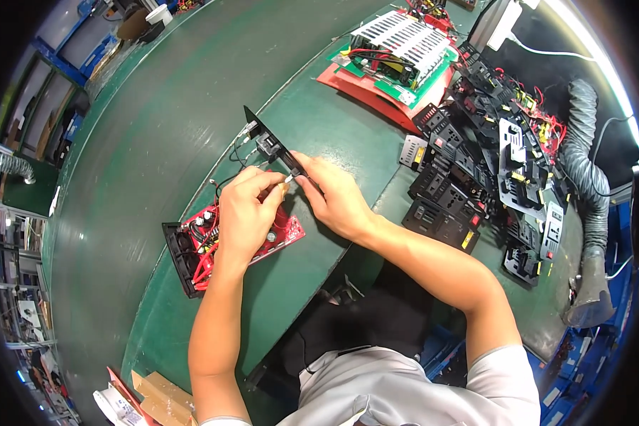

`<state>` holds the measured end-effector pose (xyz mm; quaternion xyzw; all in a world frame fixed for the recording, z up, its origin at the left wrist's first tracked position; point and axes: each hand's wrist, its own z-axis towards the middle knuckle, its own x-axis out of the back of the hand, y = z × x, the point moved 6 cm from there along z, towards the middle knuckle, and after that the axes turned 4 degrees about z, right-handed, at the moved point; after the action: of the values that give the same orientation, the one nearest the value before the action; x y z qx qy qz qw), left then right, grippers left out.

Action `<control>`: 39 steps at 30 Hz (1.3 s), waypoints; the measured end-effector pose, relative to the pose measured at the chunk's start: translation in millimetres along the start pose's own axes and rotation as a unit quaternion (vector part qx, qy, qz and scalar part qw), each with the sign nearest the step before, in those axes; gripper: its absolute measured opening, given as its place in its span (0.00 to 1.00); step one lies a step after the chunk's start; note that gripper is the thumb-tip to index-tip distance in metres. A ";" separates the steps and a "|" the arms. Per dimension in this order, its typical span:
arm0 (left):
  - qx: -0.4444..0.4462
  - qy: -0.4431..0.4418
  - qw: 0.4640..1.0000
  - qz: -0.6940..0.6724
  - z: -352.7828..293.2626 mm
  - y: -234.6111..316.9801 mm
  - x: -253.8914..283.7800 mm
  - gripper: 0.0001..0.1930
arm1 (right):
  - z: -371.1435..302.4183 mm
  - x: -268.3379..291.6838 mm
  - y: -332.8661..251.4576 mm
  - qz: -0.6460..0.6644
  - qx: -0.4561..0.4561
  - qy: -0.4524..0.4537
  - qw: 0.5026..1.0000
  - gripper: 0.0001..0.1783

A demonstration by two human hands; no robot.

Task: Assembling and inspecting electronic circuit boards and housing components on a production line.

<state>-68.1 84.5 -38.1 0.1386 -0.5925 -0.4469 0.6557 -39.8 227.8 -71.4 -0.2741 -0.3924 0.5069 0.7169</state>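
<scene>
In the head view, the black panel (273,145) stands on its edge on the green bench (156,142), its long axis running from upper left, away from the person, down to the right toward both hands. The right hand (337,199) clamps the near, lower end of that panel, thumb and fingers closed on its edge, so the panel's length stretches up and to the left from this grip. The left hand (245,213) meets it from the other side, its thumb and forefinger pinched together on a small pale wire end (288,180) just at the panel's lower end (whether it is a bare lead or a little terminal is too small to tell). The two pinches almost touch, with the wire end between them, and the left hand is the one on the wire while the right steadies the panel. Thin wires (238,153) loop from the panel's left face down toward the red circuit board (273,238), which lies flat under the left wrist with a black end plate (179,259) at its left. Well apart, to the right, lies a heap of black socket panels (490,177).
</scene>
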 end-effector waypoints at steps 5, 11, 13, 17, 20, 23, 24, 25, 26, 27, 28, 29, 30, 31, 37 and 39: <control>-0.020 0.008 1.000 0.011 -1.3 4.0 -0.5 0.07 | -1.8 2.0 -1.2 -0.010 -0.014 -0.001 1.000 0.22; -0.106 0.053 0.988 0.094 -5.9 11.8 -4.1 0.04 | -9.7 -3.6 -10.5 -0.056 0.019 0.010 0.998 0.23; -0.125 0.045 0.984 0.122 -4.8 11.2 -1.3 0.05 | -8.6 -4.6 -11.1 -0.064 0.017 0.000 0.998 0.24; -0.081 -0.014 0.993 0.082 3.8 4.4 16.9 0.09 | 1.4 -1.2 -11.5 -0.045 0.010 -0.027 0.999 0.23; -0.057 0.001 0.997 0.056 7.4 16.5 63.1 0.17 | 1.0 8.3 -5.0 -0.061 0.014 0.000 0.998 0.20; 0.015 0.043 0.998 0.031 -2.4 -2.1 114.1 0.19 | -0.3 4.3 17.1 -0.022 -0.094 -0.009 0.995 0.19; 0.019 0.056 0.998 0.031 -7.7 -6.3 123.7 0.19 | -0.2 2.3 24.8 -0.035 -0.131 -0.030 0.990 0.20; 0.027 0.020 0.996 0.083 -11.6 -11.8 124.4 0.21 | 1.2 1.0 27.6 -0.048 -0.127 -0.049 0.990 0.23; 0.035 -0.017 0.990 0.134 -16.2 -18.1 124.3 0.22 | 0.2 0.9 26.2 -0.066 -0.115 -0.062 0.989 0.27; 0.091 -0.069 0.978 0.172 -21.5 -25.2 115.5 0.26 | -0.7 1.4 28.2 -0.055 -0.119 -0.055 0.990 0.29; 0.118 -0.132 0.959 0.223 -25.2 -26.3 106.2 0.30 | -1.7 0.2 31.3 -0.046 -0.128 -0.049 0.990 0.31; 0.128 -0.149 0.945 0.261 -25.9 -29.4 98.8 0.30 | -0.8 -3.8 32.4 -0.049 -0.125 -0.058 0.989 0.31; 0.132 -0.168 0.930 0.297 -25.7 -28.7 92.1 0.30 | -0.7 -2.5 29.8 -0.034 -0.139 -0.045 0.989 0.31; 0.145 -0.195 0.925 0.293 -23.2 -28.2 86.9 0.27 | -0.7 -0.9 27.3 -0.020 -0.154 -0.031 0.987 0.31; 0.102 -0.136 0.971 0.170 -12.3 -32.7 92.9 0.19 | 11.4 -5.6 -42.1 -0.115 0.114 -0.077 0.984 0.21; 0.070 -0.105 0.992 0.010 -6.2 -17.4 109.4 0.18 | 12.1 -18.2 -48.3 -0.117 0.093 -0.168 0.974 0.19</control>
<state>-81.0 -9.6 19.4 0.1305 -0.6893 -0.4103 0.5827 -28.5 194.4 -31.8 -0.0695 -0.4881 0.4928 0.7170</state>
